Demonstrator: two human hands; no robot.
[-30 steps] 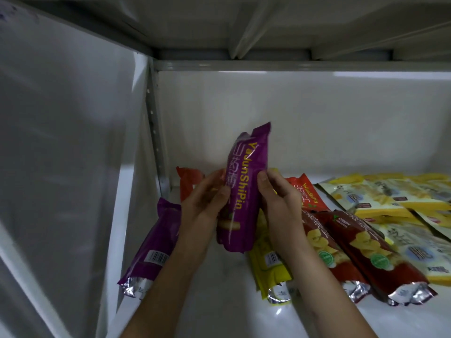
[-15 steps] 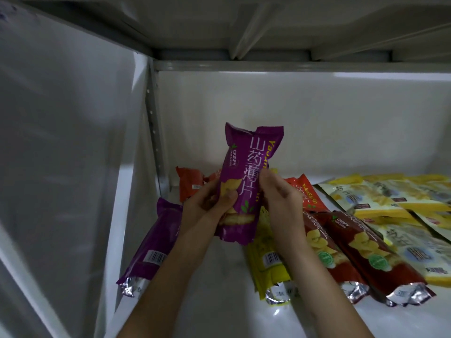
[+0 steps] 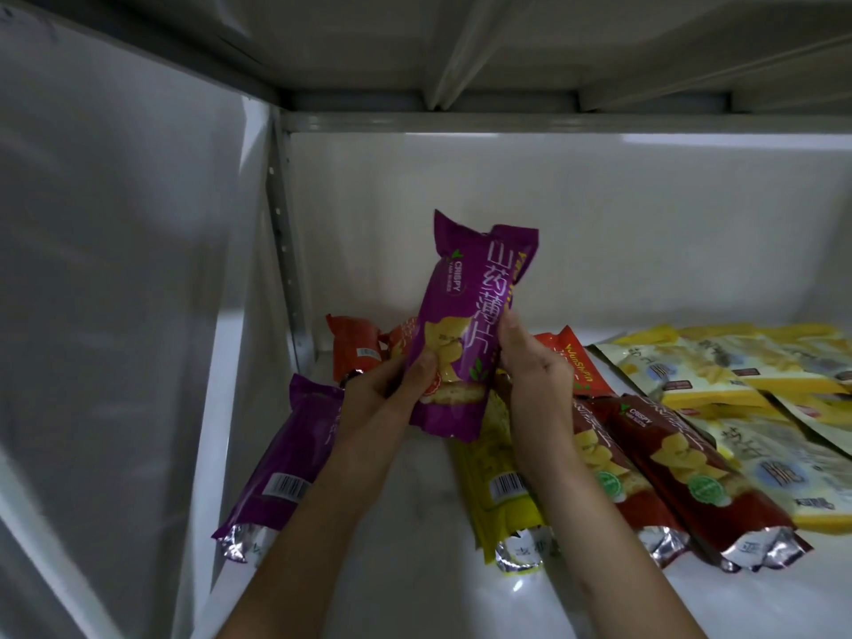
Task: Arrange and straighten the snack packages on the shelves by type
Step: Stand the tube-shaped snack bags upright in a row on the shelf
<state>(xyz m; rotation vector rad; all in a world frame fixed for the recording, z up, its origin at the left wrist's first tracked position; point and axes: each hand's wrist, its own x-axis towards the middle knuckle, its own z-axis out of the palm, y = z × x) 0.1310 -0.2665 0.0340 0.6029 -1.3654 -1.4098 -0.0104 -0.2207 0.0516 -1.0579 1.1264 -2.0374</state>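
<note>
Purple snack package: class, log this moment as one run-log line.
purple package | held upright, front showing | both hands: left, right | above shelf

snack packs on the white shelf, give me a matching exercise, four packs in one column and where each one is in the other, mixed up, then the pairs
Things:
1. purple foil snack pack with its printed front showing
2. purple foil snack pack with its barcode side up
3. yellow foil snack pack with a barcode
4. orange foil snack pack

Places:
A. at the back, near the corner post
B. lying flat under the right forearm
C. held up off the shelf in both hands
D. lying against the left wall

Pairs: 1-C, 2-D, 3-B, 4-A
</note>
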